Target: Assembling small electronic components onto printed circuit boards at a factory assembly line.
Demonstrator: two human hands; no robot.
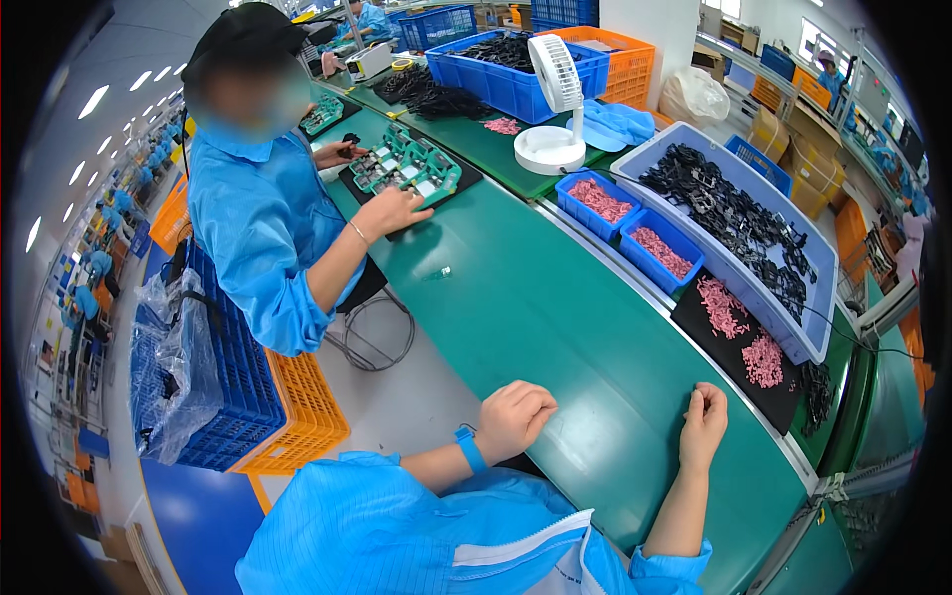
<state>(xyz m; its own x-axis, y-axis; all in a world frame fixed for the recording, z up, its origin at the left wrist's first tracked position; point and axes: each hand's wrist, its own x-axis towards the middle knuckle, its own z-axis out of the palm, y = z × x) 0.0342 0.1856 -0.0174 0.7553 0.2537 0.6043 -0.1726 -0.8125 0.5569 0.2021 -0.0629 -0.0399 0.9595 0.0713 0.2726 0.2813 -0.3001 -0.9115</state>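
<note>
Mat (726, 354), black and flat, bears two loose piles of pink pieces (764, 359) beyond the right hand (705, 421), which is near its edge but apart from it. That hand is over the green bench (605, 436), its fingers bent and drawn together; the left hand (516, 415) is curled into a loose fist at the bench's near edge. Neither visibly grips anything, and whether something tiny sits inside the curled fingers cannot be told. Both look at rest, so doing this well probably means relaxed wrists, sleeves clear of the piles and fingertips free to open; pieces so small would likely scatter if brushed, and a light pinch on one at a time should suit them better than a scoop. Both palms are hidden, as is whether the left fist touches the bench or hovers. A clear scrap (437, 273) farther up the bench is too faint to identify, and the dark item (349, 149) in the co-worker's hand (335, 154) is too small to make out. Black cords (815, 399) beside the mat are partly hidden under the pale bin (815, 339).
</note>
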